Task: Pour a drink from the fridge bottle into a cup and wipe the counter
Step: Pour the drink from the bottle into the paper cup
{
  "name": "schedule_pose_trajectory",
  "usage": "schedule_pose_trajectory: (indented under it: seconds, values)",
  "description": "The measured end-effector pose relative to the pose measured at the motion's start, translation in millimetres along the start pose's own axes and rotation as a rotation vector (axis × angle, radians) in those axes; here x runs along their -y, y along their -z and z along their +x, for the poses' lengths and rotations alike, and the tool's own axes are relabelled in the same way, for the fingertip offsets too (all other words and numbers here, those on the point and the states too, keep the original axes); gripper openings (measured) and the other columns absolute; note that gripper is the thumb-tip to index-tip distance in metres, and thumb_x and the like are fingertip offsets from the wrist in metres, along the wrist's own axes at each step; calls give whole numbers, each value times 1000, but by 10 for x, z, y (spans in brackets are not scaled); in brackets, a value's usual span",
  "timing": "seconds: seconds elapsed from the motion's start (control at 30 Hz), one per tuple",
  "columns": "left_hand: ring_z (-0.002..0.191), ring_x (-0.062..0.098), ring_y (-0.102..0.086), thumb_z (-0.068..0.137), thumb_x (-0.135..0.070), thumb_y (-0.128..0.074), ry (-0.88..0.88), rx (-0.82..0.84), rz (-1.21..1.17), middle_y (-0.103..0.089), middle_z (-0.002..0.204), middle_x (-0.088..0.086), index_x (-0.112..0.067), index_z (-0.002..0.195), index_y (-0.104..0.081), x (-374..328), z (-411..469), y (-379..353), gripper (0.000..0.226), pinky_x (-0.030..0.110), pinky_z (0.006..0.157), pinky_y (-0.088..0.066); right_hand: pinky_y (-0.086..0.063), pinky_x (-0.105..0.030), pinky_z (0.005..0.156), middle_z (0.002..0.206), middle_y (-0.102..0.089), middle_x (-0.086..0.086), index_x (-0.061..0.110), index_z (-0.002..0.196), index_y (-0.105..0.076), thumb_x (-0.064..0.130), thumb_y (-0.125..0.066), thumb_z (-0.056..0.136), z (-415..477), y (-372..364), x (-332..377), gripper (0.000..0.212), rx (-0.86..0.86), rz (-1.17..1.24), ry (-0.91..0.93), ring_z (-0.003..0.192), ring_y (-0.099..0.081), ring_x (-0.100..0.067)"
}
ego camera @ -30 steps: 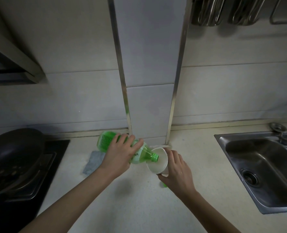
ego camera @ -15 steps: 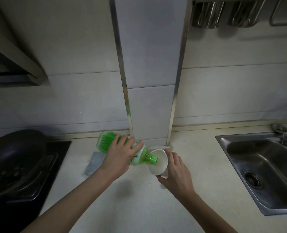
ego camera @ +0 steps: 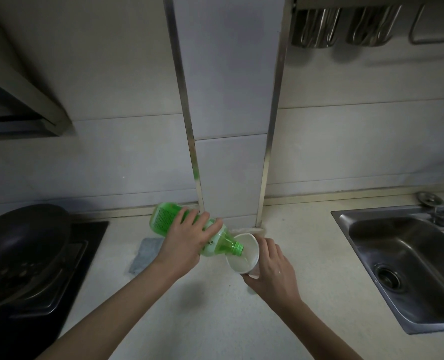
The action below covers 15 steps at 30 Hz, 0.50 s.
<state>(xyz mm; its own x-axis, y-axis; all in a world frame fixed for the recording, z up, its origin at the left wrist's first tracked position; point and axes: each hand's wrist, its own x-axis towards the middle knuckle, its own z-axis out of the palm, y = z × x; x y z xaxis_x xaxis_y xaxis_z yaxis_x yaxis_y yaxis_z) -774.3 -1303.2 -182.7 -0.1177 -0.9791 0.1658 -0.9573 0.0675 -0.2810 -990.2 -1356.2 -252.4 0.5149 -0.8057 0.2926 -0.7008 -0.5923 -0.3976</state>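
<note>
Drink is actually landing in the cup [ego camera: 249,242] now, which is the new bit: a second ago the bottle [ego camera: 167,219] mouth was just parked at the rim and I couldn't see anything inside, and now there's a pale pool in the low side of the cup, right under the green neck. Bottle looks tipped a touch further too, neck down to the right, base up toward the wall. Left hand [ego camera: 187,242] is wrapped round the bottle's middle, fingers over the top. Right hand [ego camera: 274,271] is curled round the cup from the right and has it leaned toward the bottle; can't tell if the cup's base sits on the counter [ego camera: 215,320] or just off it, the hand hides that. So hands are close together but each clamped on its own thing. My read: pour is midway, cup nowhere near full, so go slow and level the bottle before the low rim runs over. Wiping hasn't started; grey cloth [ego camera: 145,255] lies flat on the counter just left of the left wrist, near the stove [ego camera: 93,229] with the pan [ego camera: 20,242]. Sink [ego camera: 410,268] is off to the right. No spill on the counter that I can make out, though it's dim.
</note>
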Motion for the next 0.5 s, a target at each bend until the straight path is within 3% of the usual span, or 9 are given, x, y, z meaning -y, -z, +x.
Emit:
schedule_pose_trajectory:
  seconds: [0.5]
  values:
    - [104, 35, -59, 52, -2, -75, 1, -30, 21, -62, 115, 9, -21, 126, -56, 15, 18, 65, 79, 53, 99, -45, -51, -22, 64, 111, -59, 3, 17, 128, -51, 45, -86, 53, -34, 2, 4, 87, 12, 6, -16, 94, -60, -15]
